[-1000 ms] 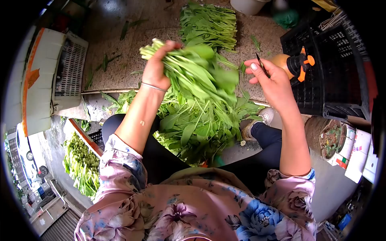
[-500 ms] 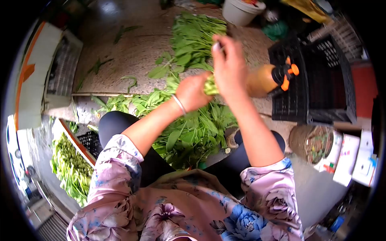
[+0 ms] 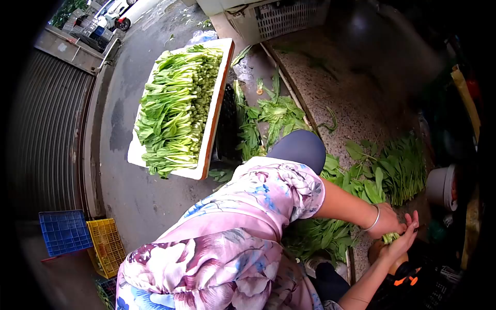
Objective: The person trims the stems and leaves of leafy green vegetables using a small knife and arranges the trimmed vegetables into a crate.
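Observation:
My left hand [image 3: 386, 221], with a bangle at the wrist, is closed around a bunch of leafy greens. The pale cut stem ends [image 3: 391, 237] poke out toward my right hand [image 3: 402, 244]. That hand has its fingers stretched out and its palm against or very near the stem ends; contact is hard to make out. Loose leafy greens [image 3: 330, 237] lie in a heap below my left forearm. Beyond the hands, more greens [image 3: 400, 170] are laid out on the speckled stone slab [image 3: 330, 103].
At left, a white foam box [image 3: 135, 152] carries neat rows of greens. Leaf scraps [image 3: 279, 116] litter the ground beside it. Blue [image 3: 64, 232] and yellow crates [image 3: 106, 245] stand lower left. A spray bottle with an orange trigger [image 3: 405, 279] and a pale bucket [image 3: 440, 187] are at right.
My view has swung left, bringing the foam box of greens fully into sight. The left hand still grips the bunch; the right hand has come down beside its stem ends, fingers extended.

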`<state>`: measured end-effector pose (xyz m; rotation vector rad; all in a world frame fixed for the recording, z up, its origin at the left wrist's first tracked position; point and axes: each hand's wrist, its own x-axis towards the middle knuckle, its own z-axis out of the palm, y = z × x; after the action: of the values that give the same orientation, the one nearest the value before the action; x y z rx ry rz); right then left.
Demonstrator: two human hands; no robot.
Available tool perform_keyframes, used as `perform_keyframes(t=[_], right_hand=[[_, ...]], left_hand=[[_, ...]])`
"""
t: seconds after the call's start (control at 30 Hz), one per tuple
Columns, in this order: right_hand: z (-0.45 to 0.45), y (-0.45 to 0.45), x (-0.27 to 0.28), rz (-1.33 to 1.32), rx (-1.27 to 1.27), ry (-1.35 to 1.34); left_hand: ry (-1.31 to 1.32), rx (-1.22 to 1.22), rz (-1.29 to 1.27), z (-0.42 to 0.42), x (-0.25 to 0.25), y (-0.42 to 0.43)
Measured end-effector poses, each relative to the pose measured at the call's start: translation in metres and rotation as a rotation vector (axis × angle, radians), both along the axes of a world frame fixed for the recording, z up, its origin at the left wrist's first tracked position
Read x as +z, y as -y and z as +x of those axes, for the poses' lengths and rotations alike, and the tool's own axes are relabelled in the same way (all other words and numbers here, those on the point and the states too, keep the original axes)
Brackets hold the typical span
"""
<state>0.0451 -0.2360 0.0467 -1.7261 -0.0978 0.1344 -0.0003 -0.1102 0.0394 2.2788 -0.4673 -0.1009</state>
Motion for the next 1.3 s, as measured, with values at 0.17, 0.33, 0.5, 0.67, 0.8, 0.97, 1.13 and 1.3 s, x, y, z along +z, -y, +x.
perform_keyframes(t=[0.17, 0.33, 0.5, 0.67, 0.8, 0.97, 1.13, 1.3], right_hand=[[0.010, 0.025, 0.002, 0.021, -0.058, -0.083], [-0.011, 0.019, -0.031, -0.130, -0.053, -0.175], [-0.039, 0.048, -0.058, -0.239, 0.016, -0.124], [-0.070, 0.066, -0.092, -0.375, -0.033, -0.229], [-0.070, 0.065, -0.116, -0.420, -0.022, -0.254], [-0.077, 0.037, -0.119, -0.451, 0.099, -0.193], [-0.104, 0.015, -0.112, -0.531, 0.229, -0.145], [-0.107, 0.026, -0.132, -0.482, 0.189, -0.251]], left_hand=[[0.377, 0.122, 0.086, -0.014, 0.019, -0.035], [0.569, 0.465, 0.312, -0.076, 0.051, -0.111], [0.687, 0.741, 0.656, -0.164, 0.104, -0.229], [0.154, 0.951, 1.199, -0.263, 0.103, -0.381], [-0.118, 1.116, 1.314, -0.341, 0.068, -0.457], [-0.144, 1.353, 0.704, -0.389, -0.046, -0.479], [-0.139, 1.348, 0.754, -0.386, -0.034, -0.469], [-0.140, 1.300, 0.828, -0.384, -0.030, -0.455]])
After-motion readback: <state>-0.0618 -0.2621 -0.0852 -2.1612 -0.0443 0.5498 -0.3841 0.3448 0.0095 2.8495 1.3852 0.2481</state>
